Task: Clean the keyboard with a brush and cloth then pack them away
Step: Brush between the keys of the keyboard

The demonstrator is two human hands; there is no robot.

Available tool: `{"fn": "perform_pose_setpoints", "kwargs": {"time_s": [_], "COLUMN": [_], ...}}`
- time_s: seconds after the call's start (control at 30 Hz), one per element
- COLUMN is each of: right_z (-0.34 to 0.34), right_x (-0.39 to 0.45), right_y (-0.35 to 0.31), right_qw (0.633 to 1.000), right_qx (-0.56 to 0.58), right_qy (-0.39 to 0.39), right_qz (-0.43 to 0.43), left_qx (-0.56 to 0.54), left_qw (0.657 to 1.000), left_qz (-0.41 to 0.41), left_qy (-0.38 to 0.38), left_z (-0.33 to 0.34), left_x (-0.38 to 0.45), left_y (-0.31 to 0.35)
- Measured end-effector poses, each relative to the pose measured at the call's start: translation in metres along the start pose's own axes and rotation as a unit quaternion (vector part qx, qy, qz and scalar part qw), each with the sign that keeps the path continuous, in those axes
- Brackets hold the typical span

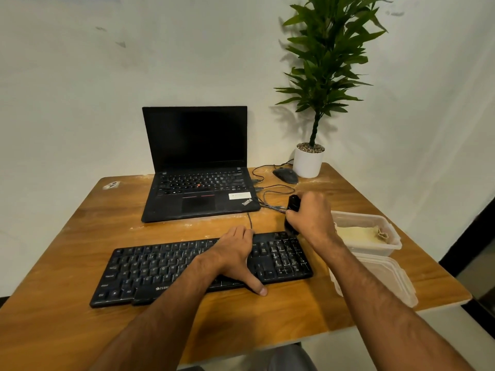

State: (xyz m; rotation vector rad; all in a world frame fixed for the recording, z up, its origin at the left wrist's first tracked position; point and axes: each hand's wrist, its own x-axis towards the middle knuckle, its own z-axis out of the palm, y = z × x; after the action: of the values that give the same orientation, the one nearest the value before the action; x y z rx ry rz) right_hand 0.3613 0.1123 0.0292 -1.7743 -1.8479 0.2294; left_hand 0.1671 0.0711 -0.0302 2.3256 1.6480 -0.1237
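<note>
We hold the keyboard (201, 266) steady with our left hand (235, 257), palm flat across the keys, fingers straight and hooked over the far edge, thumb spread to the near edge. Our right hand (312, 215) has its fingers curled tight round the black brush (292, 207), whose lower end meets the keyboard's far right corner, above the number pad.

To brush well, we judge it best to keep the left hand pressing so the board does not slide, and to sweep short strokes along the rows, angling the bristles into the gaps and pushing dust toward one edge.

The keyboard is matte black plastic, long and low, with pale legends on its keys. It lies on a glossy wooden table (80, 236) with a warm grain and pale dusty streaks. The cloth (359, 232), soft and cream-coloured, sits crumpled inside a cloudy, translucent plastic box (393, 243) just right of the keyboard; its lid (388, 279) lies in front of the box.
</note>
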Motion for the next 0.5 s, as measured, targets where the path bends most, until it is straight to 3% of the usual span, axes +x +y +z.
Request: {"fn": "perform_pose_setpoints", "kwargs": {"time_s": [0.17, 0.3, 0.5], "right_z": [-0.017, -0.025, -0.017], "right_x": [0.006, 0.01, 0.008], "right_y": [0.007, 0.008, 0.001], "right_qw": [0.998, 1.0, 0.997], "right_qx": [-0.016, -0.014, 0.017], "right_qy": [-0.054, -0.022, -0.067], "right_qz": [0.029, 0.01, 0.027], "left_qx": [0.007, -0.002, 0.004], "left_qw": [1.0, 1.0, 1.0], "left_qz": [0.004, 0.0, 0.001], "left_qy": [0.001, -0.001, 0.0], "left_z": [0.0, -0.001, -0.001], "left_x": [-0.001, -0.001, -0.001], "left_y": [0.0, 0.001, 0.001]}}
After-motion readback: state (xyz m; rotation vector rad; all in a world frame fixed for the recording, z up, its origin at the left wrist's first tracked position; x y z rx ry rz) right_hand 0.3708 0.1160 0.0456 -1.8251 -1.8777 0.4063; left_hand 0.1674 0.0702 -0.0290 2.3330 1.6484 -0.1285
